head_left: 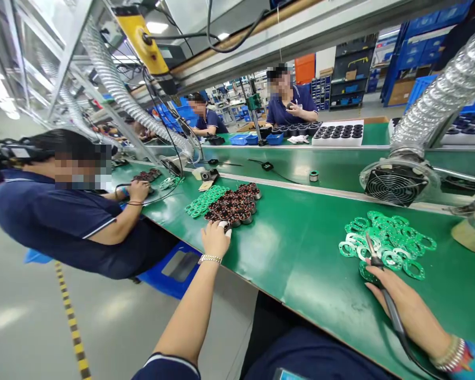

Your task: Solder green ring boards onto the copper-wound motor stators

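Observation:
My left hand (pixel 216 241), with white covers on its fingertips, reaches to the near edge of a cluster of copper-wound motor stators (pixel 234 205). Its fingers are curled round the nearest stator (pixel 228 230), partly hiding it. In my right hand (pixel 409 306) is a soldering iron (pixel 390 309), its metal tip pointing up and away from me. A green ring-shaped circuit board (pixel 366 272) shows at the fingertips of that hand; whether they grip it I cannot tell. Beyond the iron's tip lies a loose pile of similar green rings (pixel 396 237).
More green rings (pixel 206 200) lie left of the stators. A fan with a silver duct (pixel 393 182) stands at the back right. On the rear ledge sits a solder spool (pixel 313 176). A co-worker (pixel 63 211) works at my left; others sit across the bench.

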Demonstrator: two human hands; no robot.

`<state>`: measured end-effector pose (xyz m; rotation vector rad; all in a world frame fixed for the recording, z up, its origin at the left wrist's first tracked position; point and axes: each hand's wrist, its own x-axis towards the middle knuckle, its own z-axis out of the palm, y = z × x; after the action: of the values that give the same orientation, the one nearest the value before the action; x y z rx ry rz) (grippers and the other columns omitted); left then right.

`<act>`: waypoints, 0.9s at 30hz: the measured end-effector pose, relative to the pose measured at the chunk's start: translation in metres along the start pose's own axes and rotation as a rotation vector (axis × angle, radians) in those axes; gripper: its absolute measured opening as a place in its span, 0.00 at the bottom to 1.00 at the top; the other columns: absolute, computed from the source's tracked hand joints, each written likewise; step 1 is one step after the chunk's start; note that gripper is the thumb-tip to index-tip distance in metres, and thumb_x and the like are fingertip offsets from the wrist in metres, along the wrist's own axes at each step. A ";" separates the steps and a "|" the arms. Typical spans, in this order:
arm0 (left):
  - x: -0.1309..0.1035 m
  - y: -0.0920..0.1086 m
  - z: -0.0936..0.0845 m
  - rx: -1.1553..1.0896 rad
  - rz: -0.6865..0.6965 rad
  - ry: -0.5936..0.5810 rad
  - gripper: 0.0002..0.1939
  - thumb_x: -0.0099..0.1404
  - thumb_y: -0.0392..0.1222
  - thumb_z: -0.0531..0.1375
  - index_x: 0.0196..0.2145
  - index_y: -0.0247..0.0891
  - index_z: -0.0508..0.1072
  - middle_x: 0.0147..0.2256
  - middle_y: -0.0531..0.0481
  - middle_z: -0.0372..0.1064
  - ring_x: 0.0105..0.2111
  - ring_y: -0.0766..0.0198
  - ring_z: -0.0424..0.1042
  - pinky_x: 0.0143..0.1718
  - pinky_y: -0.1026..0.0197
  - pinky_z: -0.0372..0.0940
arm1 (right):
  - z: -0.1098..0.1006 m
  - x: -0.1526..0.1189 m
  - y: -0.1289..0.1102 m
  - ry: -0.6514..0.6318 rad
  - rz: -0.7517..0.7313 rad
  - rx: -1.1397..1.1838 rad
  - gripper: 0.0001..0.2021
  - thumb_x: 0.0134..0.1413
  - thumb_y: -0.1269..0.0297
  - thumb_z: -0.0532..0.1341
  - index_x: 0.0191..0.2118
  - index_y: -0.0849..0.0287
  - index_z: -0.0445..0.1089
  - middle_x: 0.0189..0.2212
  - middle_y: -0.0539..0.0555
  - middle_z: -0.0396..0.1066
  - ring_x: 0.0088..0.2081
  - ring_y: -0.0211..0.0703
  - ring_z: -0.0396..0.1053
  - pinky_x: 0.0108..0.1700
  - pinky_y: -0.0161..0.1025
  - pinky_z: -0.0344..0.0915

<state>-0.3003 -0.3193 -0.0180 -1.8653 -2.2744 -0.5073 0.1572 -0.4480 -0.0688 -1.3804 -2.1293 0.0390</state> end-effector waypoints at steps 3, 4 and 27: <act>-0.007 -0.001 0.002 -0.086 0.006 -0.014 0.12 0.59 0.35 0.54 0.41 0.36 0.70 0.46 0.38 0.67 0.50 0.47 0.63 0.53 0.41 0.52 | -0.003 0.002 -0.003 0.011 -0.018 0.027 0.17 0.57 0.62 0.55 0.52 0.57 0.60 0.47 0.58 0.67 0.44 0.48 0.70 0.45 0.44 0.69; -0.011 0.000 0.001 -0.125 0.017 -0.023 0.11 0.59 0.35 0.54 0.40 0.36 0.70 0.45 0.39 0.68 0.47 0.49 0.66 0.51 0.45 0.57 | -0.003 0.003 -0.004 0.015 -0.019 0.036 0.17 0.57 0.62 0.55 0.52 0.57 0.60 0.46 0.58 0.68 0.44 0.47 0.70 0.45 0.44 0.69; -0.145 0.158 -0.002 -0.828 0.549 -0.598 0.28 0.50 0.44 0.66 0.48 0.40 0.64 0.49 0.40 0.65 0.50 0.51 0.65 0.52 0.48 0.60 | -0.024 -0.015 -0.058 -0.123 0.137 0.296 0.21 0.52 0.70 0.58 0.52 0.55 0.56 0.51 0.61 0.64 0.50 0.48 0.66 0.51 0.47 0.64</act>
<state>-0.1160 -0.4270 -0.0388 -3.2767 -1.7682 -0.9973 0.1252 -0.4945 -0.0369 -1.3715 -2.0236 0.4848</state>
